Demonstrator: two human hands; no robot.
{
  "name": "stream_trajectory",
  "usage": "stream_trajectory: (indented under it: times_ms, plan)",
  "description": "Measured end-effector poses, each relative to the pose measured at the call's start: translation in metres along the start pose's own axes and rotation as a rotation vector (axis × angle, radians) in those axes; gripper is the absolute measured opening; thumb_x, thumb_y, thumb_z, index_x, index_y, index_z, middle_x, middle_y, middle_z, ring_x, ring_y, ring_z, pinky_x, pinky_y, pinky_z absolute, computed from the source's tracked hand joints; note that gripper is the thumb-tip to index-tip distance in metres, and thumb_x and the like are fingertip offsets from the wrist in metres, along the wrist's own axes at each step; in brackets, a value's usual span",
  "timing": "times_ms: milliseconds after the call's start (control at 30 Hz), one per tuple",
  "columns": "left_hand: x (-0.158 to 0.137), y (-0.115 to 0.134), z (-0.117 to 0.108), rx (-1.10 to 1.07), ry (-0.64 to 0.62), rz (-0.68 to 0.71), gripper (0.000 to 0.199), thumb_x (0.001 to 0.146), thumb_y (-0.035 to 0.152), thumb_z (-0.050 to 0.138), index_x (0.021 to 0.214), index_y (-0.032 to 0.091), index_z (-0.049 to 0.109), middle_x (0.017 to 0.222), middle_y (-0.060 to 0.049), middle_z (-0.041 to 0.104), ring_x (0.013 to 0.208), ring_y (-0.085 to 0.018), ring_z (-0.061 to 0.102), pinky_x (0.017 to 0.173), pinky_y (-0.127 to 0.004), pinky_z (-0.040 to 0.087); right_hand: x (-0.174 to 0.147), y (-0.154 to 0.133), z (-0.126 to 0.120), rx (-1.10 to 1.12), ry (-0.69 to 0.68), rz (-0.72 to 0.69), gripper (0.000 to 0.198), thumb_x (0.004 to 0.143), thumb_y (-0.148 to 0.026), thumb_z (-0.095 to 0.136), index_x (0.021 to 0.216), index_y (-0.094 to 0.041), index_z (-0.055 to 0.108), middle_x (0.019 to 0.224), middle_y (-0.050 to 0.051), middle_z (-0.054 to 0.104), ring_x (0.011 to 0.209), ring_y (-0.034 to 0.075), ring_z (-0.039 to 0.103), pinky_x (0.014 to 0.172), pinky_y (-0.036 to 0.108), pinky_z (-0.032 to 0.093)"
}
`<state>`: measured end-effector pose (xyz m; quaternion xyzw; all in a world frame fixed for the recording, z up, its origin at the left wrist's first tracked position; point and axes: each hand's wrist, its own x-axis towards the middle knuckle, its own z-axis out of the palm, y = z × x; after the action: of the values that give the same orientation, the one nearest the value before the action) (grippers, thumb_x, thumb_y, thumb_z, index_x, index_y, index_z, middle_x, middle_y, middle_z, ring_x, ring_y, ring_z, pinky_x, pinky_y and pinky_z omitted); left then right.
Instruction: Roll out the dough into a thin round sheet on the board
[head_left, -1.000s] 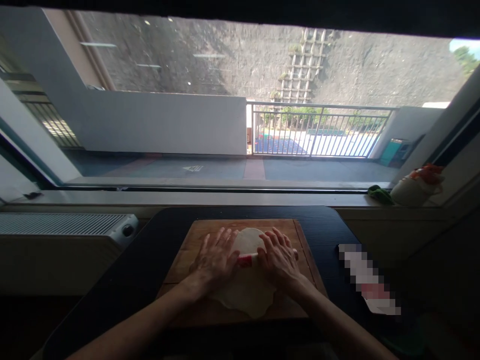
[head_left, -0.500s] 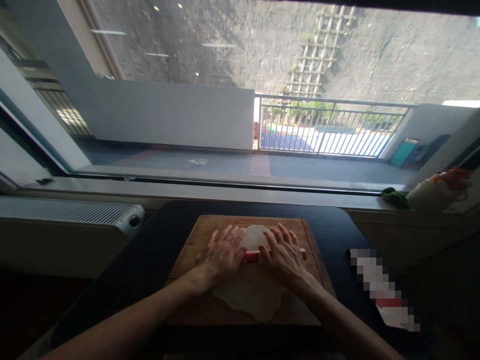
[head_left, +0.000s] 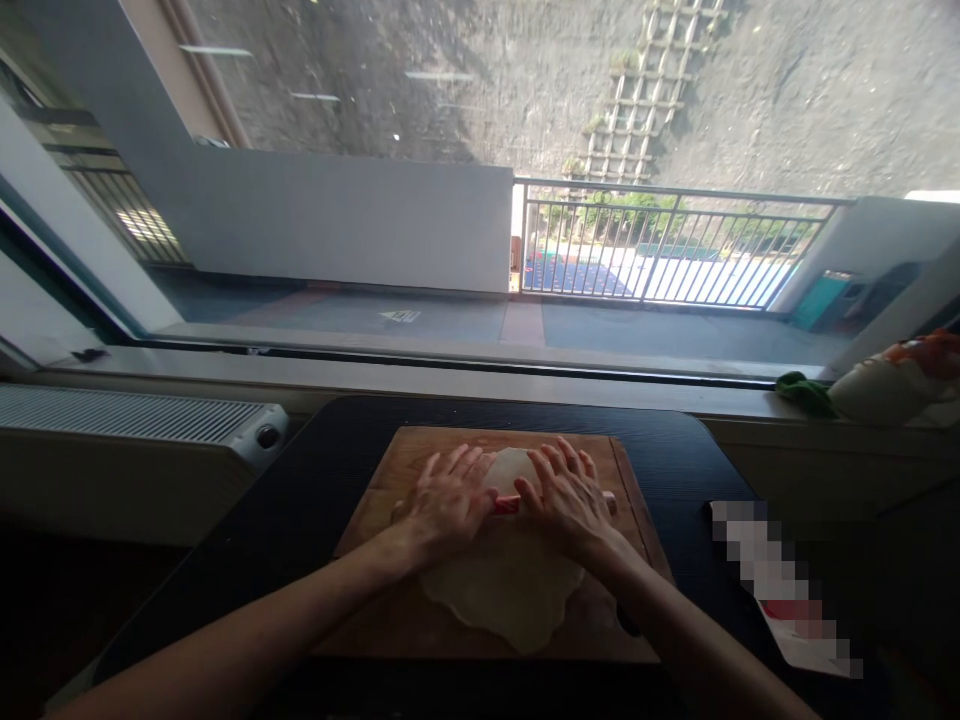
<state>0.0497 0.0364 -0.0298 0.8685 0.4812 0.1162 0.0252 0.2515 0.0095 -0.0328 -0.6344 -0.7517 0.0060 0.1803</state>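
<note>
A sheet of pale dough (head_left: 502,585) lies spread on a wooden board (head_left: 367,525), with an uneven near edge. Across its far part lies a rolling pin (head_left: 507,505), its red middle showing between my hands. Flat on the left part of the pin rests my left hand (head_left: 448,502), fingers stretched forward. My right hand (head_left: 568,498) presses on the right part the same way, fingers extended and slightly apart. One end of the pin pokes out past the right hand; my palms hide much of the rest.
The board sits on a dark table (head_left: 277,520) below a window sill (head_left: 450,375). A partly blurred pale packet (head_left: 780,595) lies at the table's right. A white radiator (head_left: 142,420) stands left. On the sill at right are a green item (head_left: 806,392) and a white pot-like object (head_left: 874,392).
Both hands and the rolling pin have shifted slightly away from me over the dough, so more dough shows on the near side. The camera view has tilted slightly.
</note>
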Motion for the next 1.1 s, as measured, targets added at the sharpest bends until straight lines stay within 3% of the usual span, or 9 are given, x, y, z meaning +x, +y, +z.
stream_trajectory:
  times_ms: [200, 333, 433, 533, 667, 733, 900, 967, 1100]
  plan:
    - [0.05, -0.013, -0.001, -0.015, -0.078, -0.214, 0.056, 0.092, 0.045, 0.023, 0.14, 0.019, 0.032, 0.146, -0.011, 0.032, 0.136, -0.028, 0.021, 0.107, -0.054, 0.016, 0.056, 0.007, -0.002, 0.071, -0.124, 0.183, 0.059, 0.092, -0.055, 0.021, 0.134, -0.018, 0.04, 0.137, 0.013, 0.04, 0.133, 0.029, 0.02, 0.103, 0.051, 0.018]
    - [0.016, -0.005, -0.004, -0.006, -0.125, -0.077, 0.055, 0.092, 0.048, 0.023, 0.14, 0.025, 0.031, 0.147, -0.006, 0.031, 0.136, -0.027, 0.021, 0.108, -0.054, 0.014, 0.017, 0.0, -0.002, 0.03, -0.029, 0.048, 0.056, 0.091, -0.055, 0.027, 0.131, -0.021, 0.044, 0.136, 0.009, 0.043, 0.135, 0.028, 0.017, 0.106, 0.048, 0.013]
    - [-0.003, 0.0, -0.005, 0.018, -0.072, 0.053, 0.052, 0.092, 0.047, 0.025, 0.14, 0.029, 0.031, 0.147, -0.003, 0.032, 0.136, -0.024, 0.021, 0.11, -0.05, 0.013, -0.005, -0.003, -0.003, 0.002, 0.022, -0.03, 0.051, 0.092, -0.053, 0.028, 0.13, -0.024, 0.045, 0.137, 0.007, 0.042, 0.135, 0.026, 0.015, 0.108, 0.046, 0.01]
    - [0.019, -0.006, -0.001, 0.046, -0.029, -0.012, 0.054, 0.092, 0.048, 0.023, 0.14, 0.026, 0.032, 0.147, -0.006, 0.032, 0.137, -0.026, 0.02, 0.109, -0.052, 0.014, 0.019, 0.001, -0.001, 0.005, -0.025, 0.041, 0.055, 0.091, -0.055, 0.026, 0.131, -0.022, 0.044, 0.137, 0.008, 0.042, 0.135, 0.028, 0.017, 0.107, 0.047, 0.012]
    - [0.051, -0.015, 0.002, 0.047, -0.082, -0.173, 0.059, 0.092, 0.05, 0.019, 0.141, 0.02, 0.031, 0.147, -0.01, 0.031, 0.137, -0.028, 0.021, 0.106, -0.055, 0.018, 0.057, 0.006, 0.0, 0.043, -0.129, 0.167, 0.058, 0.091, -0.055, 0.022, 0.133, -0.019, 0.041, 0.137, 0.01, 0.041, 0.133, 0.03, 0.022, 0.103, 0.05, 0.02]
    - [0.042, -0.014, 0.002, 0.042, -0.077, -0.146, 0.058, 0.092, 0.05, 0.019, 0.141, 0.021, 0.031, 0.147, -0.009, 0.032, 0.136, -0.028, 0.021, 0.106, -0.056, 0.018, 0.048, 0.004, 0.0, 0.033, -0.111, 0.15, 0.058, 0.092, -0.055, 0.021, 0.133, -0.02, 0.041, 0.136, 0.01, 0.042, 0.133, 0.029, 0.022, 0.103, 0.05, 0.02]
    - [-0.001, -0.003, 0.002, 0.033, -0.002, 0.082, 0.051, 0.092, 0.044, 0.028, 0.14, 0.029, 0.03, 0.146, -0.004, 0.034, 0.136, -0.025, 0.023, 0.109, -0.052, 0.014, -0.001, -0.003, 0.0, -0.033, 0.015, -0.015, 0.05, 0.092, -0.052, 0.026, 0.129, -0.025, 0.046, 0.137, 0.006, 0.043, 0.135, 0.025, 0.016, 0.108, 0.045, 0.009]
    - [0.009, -0.005, 0.003, 0.04, 0.014, 0.055, 0.051, 0.092, 0.044, 0.027, 0.14, 0.027, 0.032, 0.146, -0.005, 0.034, 0.136, -0.025, 0.022, 0.109, -0.052, 0.014, 0.009, -0.001, 0.001, -0.028, 0.001, -0.003, 0.05, 0.092, -0.052, 0.026, 0.129, -0.025, 0.046, 0.135, 0.006, 0.044, 0.135, 0.026, 0.017, 0.107, 0.045, 0.01]
    - [0.05, -0.016, 0.006, 0.044, -0.043, -0.137, 0.055, 0.092, 0.047, 0.022, 0.14, 0.02, 0.033, 0.146, -0.011, 0.033, 0.136, -0.028, 0.022, 0.106, -0.056, 0.018, 0.057, 0.006, 0.002, 0.017, -0.107, 0.14, 0.053, 0.091, -0.052, 0.026, 0.13, -0.02, 0.045, 0.133, 0.011, 0.045, 0.132, 0.029, 0.023, 0.102, 0.049, 0.02]
